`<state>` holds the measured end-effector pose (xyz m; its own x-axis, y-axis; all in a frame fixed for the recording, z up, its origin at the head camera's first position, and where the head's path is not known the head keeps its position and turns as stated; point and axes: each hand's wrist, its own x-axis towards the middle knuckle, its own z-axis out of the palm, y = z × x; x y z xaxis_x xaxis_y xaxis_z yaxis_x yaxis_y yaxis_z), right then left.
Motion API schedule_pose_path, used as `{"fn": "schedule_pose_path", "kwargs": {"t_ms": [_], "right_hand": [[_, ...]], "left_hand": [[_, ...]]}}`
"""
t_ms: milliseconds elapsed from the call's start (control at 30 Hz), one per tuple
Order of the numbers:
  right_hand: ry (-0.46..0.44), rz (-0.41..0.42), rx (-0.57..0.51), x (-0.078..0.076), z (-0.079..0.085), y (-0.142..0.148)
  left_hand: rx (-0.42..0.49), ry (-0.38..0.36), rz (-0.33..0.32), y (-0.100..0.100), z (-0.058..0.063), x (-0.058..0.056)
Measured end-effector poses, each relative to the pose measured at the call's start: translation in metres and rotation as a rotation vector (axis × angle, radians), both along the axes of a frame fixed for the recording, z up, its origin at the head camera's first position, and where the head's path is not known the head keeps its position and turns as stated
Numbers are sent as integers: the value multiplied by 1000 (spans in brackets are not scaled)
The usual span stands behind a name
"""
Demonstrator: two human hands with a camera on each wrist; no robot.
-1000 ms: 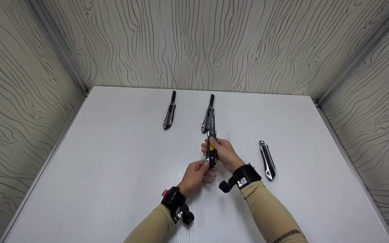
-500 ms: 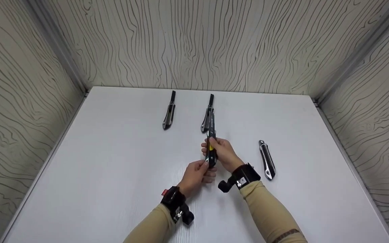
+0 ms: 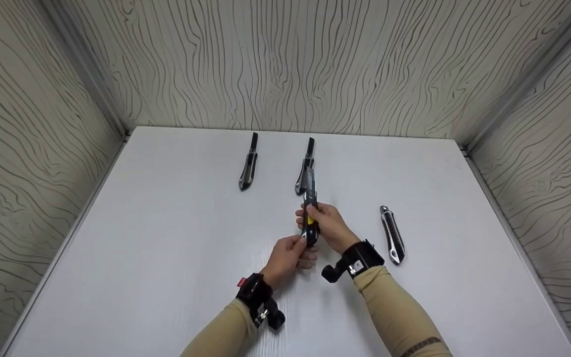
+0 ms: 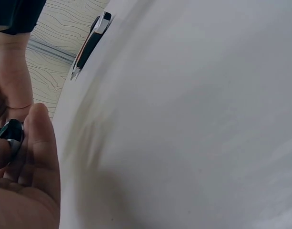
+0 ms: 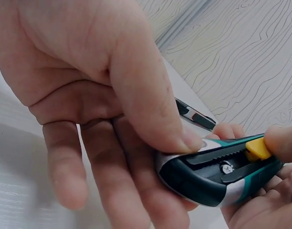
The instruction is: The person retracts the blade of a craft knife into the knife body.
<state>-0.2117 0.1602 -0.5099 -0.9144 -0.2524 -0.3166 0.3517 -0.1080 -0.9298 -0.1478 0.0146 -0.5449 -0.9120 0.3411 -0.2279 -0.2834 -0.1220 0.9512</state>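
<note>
In the head view, a utility knife (image 3: 310, 196) in black and green, its front end pointing away, is held between both hands above the table. My left hand (image 3: 285, 258) pinches its rear end. My right hand (image 3: 329, 223) grips the middle of the handle, the thumb on the yellow slider (image 5: 258, 149). The right wrist view shows the slider track, a screw and the left thumb pressed on the rear end. In the left wrist view the left hand (image 4: 36, 176) covers most of the knife, leaving only its end (image 4: 13, 130) visible.
On the white table (image 3: 176, 258) lie a utility knife (image 3: 249, 168) at back left, a second utility knife (image 3: 308, 161) partly behind the held one, and a third utility knife (image 3: 393, 237) at right. Wood-patterned walls (image 3: 275, 64) stand at the back and sides.
The right thumb and the yellow slider have shifted slightly toward the handle's rear. The knife's front end looks paler. Left hand and the knives on the table have stayed in place.
</note>
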Motion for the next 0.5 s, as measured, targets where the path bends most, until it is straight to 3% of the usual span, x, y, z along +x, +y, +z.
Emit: {"fn": "schedule_pose_path", "kwargs": {"t_ms": [500], "right_hand": [[-9, -5, 0, 0, 0, -1]], "left_hand": [[-7, 0, 9, -1, -2, 0]]}}
